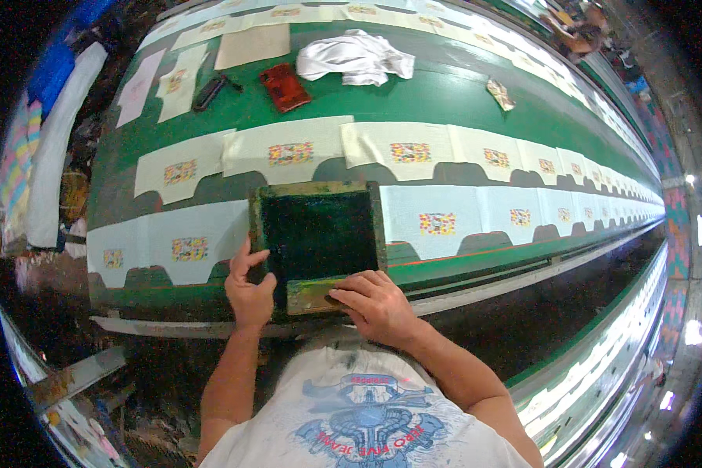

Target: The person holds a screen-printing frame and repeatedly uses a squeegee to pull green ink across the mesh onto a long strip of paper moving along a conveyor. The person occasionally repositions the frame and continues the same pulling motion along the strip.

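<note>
- Your wooden-framed printing screen [317,234] lies at the near side of the green table [429,97], straight in front of your body, over the row of pale blue fabric pieces [148,234].
- The frame is close to square, so you cannot tell a clear long axis; its side rails point away from you across the table, and its far rail runs left to right.
- The wooden bar [310,296] sits at the screen's near end, its long axis running left to right, crosswise to you.
- Your left hand [251,288] is at the near left corner of the frame, thumb and forefinger spread apart; you cannot tell how the other fingers close beneath.
- Your right hand [378,308] grips the right end of the bar, fingers close together and bent over it; the thumb is partly hidden.
- Beyond the blue row runs a row of cream fabric pieces [382,140]; both rows carry small multicoloured prints and have dark notches along their near edges.
- Farther back lie a dark case [210,92], a red wallet-like case [285,87], a tan sheet [253,47], a bunched white cloth [355,58] and a crumpled packet [500,93].
- At your left hangs a long white fabric bundle [66,144] beside blue cloth [53,74]; another long table [593,382] stretches off at your right, under bright glare.
</note>
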